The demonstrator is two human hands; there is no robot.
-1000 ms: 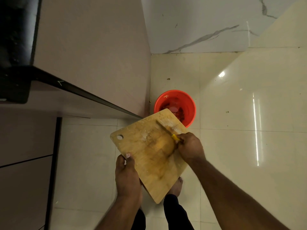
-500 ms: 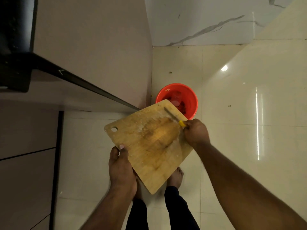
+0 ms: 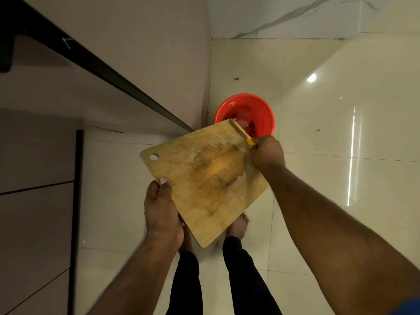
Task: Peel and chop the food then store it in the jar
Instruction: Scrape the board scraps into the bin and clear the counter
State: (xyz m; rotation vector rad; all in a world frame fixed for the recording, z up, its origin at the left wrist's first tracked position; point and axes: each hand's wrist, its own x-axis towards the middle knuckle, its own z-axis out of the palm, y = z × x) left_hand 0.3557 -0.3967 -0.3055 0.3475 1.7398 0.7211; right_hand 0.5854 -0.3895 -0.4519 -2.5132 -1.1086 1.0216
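Floor (image 3: 341, 155): glossy cream tiles, with a small bright light reflection and a few dark specks.
Counter edge (image 3: 113, 73): a dark strip that runs diagonally from the upper left down toward the board's far corner.
Cabinet fronts (image 3: 34, 201): brownish panels on the left side, with thin dark gaps between them.
Cutting board (image 3: 204, 178): wooden, held in the air above the floor and tilted, its far corner over the near rim of the bucket. It has a round hole near the left corner, a dark stain in the middle and pale wet residue on the upper part.
Bucket (image 3: 263, 110): red, standing on the floor near the wall corner, with reddish scraps inside; what they are I cannot tell.
Left hand (image 3: 162, 212): fingers closed on the board's left edge, the thumb lying on the top face.
Right hand (image 3: 267, 153): fingers wrapped tight around the yellow handle of the knife.
Feet (image 3: 237, 226): bare, partly hidden under the board.
Knife (image 3: 241, 131): blade lying flat along the board's far right edge, its tip at the corner above the bucket.
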